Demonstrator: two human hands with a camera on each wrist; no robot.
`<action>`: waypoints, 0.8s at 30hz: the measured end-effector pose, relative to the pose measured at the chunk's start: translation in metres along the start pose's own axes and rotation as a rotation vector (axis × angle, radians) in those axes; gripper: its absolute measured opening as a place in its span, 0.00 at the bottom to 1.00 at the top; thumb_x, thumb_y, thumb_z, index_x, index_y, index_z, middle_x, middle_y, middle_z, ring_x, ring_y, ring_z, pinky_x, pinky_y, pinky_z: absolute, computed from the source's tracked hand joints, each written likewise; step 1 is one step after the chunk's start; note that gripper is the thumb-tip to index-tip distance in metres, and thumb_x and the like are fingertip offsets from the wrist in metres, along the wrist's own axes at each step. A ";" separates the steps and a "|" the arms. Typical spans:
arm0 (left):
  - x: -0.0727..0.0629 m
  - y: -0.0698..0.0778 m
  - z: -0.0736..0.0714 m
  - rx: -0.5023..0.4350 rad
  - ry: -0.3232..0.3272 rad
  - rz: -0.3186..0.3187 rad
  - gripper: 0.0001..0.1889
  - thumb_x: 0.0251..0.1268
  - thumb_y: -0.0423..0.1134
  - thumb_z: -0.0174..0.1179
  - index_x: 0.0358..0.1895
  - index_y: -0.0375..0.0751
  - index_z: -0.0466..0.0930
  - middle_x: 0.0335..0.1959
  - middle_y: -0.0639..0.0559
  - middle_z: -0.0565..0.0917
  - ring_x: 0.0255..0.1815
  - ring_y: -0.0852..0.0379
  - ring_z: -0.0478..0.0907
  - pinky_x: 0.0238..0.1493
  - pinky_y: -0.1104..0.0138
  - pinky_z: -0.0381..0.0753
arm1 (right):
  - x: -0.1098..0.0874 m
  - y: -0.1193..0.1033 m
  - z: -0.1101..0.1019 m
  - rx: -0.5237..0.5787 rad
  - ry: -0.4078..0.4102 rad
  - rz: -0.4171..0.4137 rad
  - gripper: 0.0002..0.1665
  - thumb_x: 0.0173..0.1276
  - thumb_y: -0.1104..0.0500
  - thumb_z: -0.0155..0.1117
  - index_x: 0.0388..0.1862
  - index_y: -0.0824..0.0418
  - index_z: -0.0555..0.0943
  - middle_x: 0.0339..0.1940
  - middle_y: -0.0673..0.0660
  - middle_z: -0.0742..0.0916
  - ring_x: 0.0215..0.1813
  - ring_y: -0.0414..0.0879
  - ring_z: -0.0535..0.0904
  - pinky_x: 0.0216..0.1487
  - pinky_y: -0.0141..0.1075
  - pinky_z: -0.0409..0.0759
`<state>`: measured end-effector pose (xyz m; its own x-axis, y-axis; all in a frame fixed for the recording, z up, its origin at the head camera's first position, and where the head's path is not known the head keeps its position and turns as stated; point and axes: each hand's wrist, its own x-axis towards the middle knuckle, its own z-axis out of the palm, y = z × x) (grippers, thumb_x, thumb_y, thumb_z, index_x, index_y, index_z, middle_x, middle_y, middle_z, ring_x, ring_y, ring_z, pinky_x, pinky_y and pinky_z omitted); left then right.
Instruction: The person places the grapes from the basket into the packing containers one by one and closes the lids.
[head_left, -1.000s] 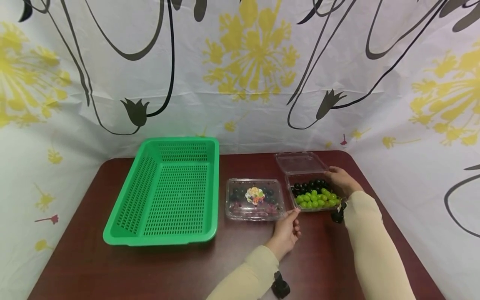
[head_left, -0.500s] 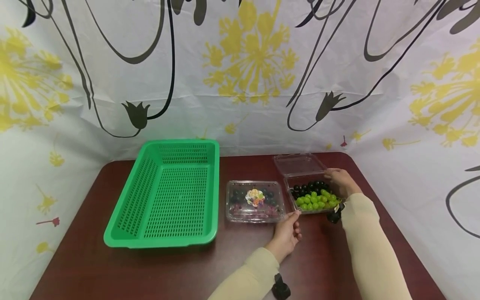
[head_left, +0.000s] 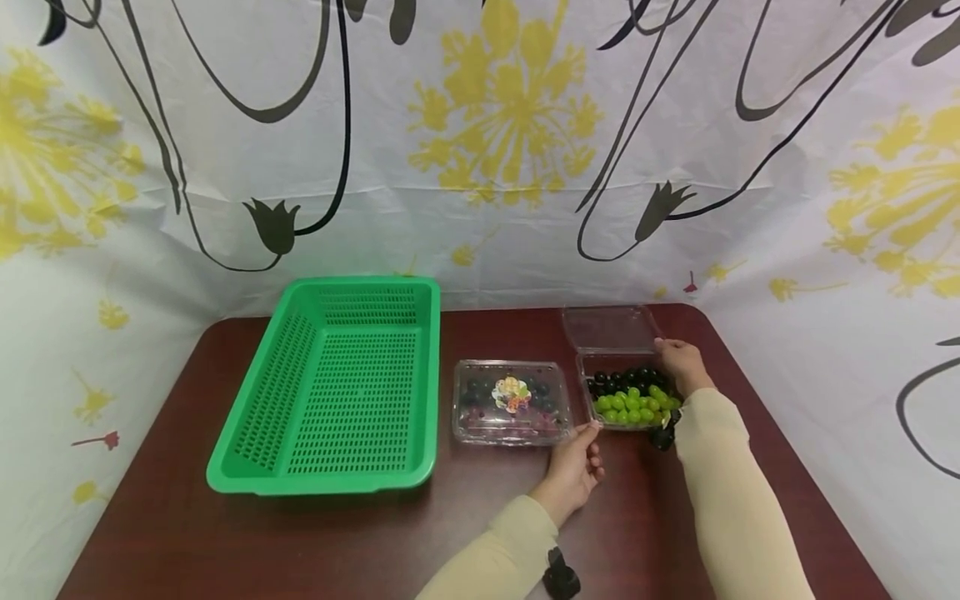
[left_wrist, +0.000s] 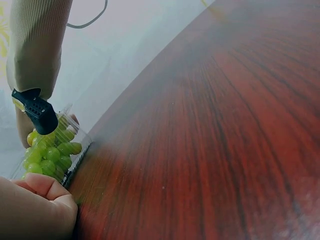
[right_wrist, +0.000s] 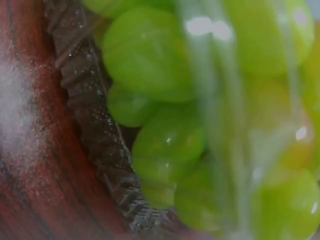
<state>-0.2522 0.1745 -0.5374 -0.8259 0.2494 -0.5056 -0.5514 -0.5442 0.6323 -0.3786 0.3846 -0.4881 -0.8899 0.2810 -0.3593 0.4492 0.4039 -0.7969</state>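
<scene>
A clear plastic clamshell box point(head_left: 626, 427) stands open at the right of the table in the head view, its lid point(head_left: 611, 327) folded back behind it. Inside lie green grapes point(head_left: 636, 407) in front and dark grapes point(head_left: 617, 382) behind. My left hand point(head_left: 573, 468) pinches its near left corner between thumb and finger. At the far right corner my right hand point(head_left: 684, 365) grips the rim beside the hinge; some of its fingers are hidden. In the right wrist view, green grapes point(right_wrist: 150, 55) press close behind the clear wall.
A second, closed clamshell point(head_left: 472, 433) with a fruit sticker and dark and reddish grapes lies just left of my left hand. Farther left stands a large green plastic basket point(head_left: 431, 392). The dark red table point(head_left: 315, 542) meets a patterned cloth point(head_left: 495, 250) at the back.
The open clamshell has shifted slightly right and its lid has swung a little to the right, with my right hand still at the corner. My left hand has hardly moved.
</scene>
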 end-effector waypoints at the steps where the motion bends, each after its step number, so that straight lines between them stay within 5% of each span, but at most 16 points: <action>1: 0.000 0.000 0.000 -0.001 -0.002 0.003 0.07 0.66 0.47 0.59 0.40 0.49 0.79 0.21 0.60 0.67 0.21 0.65 0.59 0.25 0.74 0.63 | 0.000 0.000 0.000 0.032 0.002 -0.021 0.36 0.78 0.46 0.38 0.73 0.71 0.56 0.73 0.71 0.61 0.73 0.64 0.58 0.72 0.57 0.60; 6: 0.000 -0.001 0.000 0.005 -0.001 0.021 0.07 0.66 0.46 0.59 0.39 0.48 0.79 0.21 0.59 0.67 0.21 0.65 0.59 0.25 0.74 0.63 | 0.002 0.004 -0.002 0.079 0.027 -0.072 0.32 0.78 0.49 0.42 0.71 0.68 0.60 0.66 0.65 0.68 0.59 0.49 0.69 0.63 0.47 0.70; 10: 0.000 -0.002 0.000 0.006 0.005 0.025 0.06 0.66 0.45 0.59 0.39 0.47 0.79 0.21 0.59 0.66 0.21 0.66 0.59 0.25 0.74 0.63 | 0.004 0.010 -0.009 0.112 -0.025 -0.104 0.34 0.78 0.48 0.42 0.75 0.64 0.55 0.66 0.59 0.69 0.56 0.40 0.70 0.66 0.45 0.69; 16: 0.000 -0.005 -0.001 0.009 0.006 0.025 0.04 0.67 0.42 0.59 0.39 0.47 0.79 0.21 0.59 0.66 0.20 0.66 0.59 0.25 0.74 0.63 | 0.000 0.015 -0.020 0.243 -0.125 -0.189 0.41 0.76 0.45 0.47 0.77 0.65 0.49 0.43 0.35 0.79 0.47 0.25 0.74 0.63 0.31 0.71; 18: 0.000 -0.005 -0.001 0.010 0.002 0.025 0.04 0.67 0.42 0.58 0.39 0.47 0.80 0.21 0.59 0.67 0.20 0.66 0.59 0.25 0.74 0.63 | -0.005 0.016 -0.023 0.281 -0.163 -0.206 0.45 0.74 0.41 0.48 0.78 0.65 0.46 0.45 0.35 0.81 0.51 0.25 0.75 0.67 0.32 0.68; 20: -0.001 -0.005 -0.001 0.007 -0.003 0.026 0.05 0.67 0.43 0.58 0.39 0.47 0.79 0.21 0.59 0.67 0.20 0.66 0.59 0.25 0.74 0.63 | -0.008 0.016 -0.025 0.285 -0.194 -0.217 0.48 0.73 0.37 0.44 0.78 0.64 0.43 0.60 0.45 0.80 0.64 0.34 0.73 0.75 0.39 0.58; 22: -0.001 -0.004 -0.001 0.005 -0.003 0.027 0.05 0.67 0.44 0.59 0.38 0.48 0.79 0.20 0.59 0.67 0.20 0.66 0.59 0.25 0.74 0.64 | -0.011 0.015 -0.027 0.267 -0.200 -0.223 0.50 0.71 0.32 0.38 0.78 0.63 0.42 0.71 0.52 0.72 0.75 0.44 0.61 0.78 0.47 0.45; 24: -0.001 -0.003 0.000 0.002 -0.004 0.032 0.05 0.67 0.44 0.59 0.38 0.48 0.79 0.20 0.59 0.67 0.20 0.66 0.59 0.24 0.74 0.64 | -0.015 0.011 -0.029 0.268 -0.208 -0.242 0.52 0.70 0.29 0.32 0.78 0.62 0.41 0.70 0.49 0.74 0.80 0.53 0.46 0.78 0.52 0.35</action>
<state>-0.2493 0.1757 -0.5391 -0.8437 0.2354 -0.4824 -0.5249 -0.5502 0.6495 -0.3582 0.4105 -0.4772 -0.9767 0.0130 -0.2140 0.2126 0.1877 -0.9589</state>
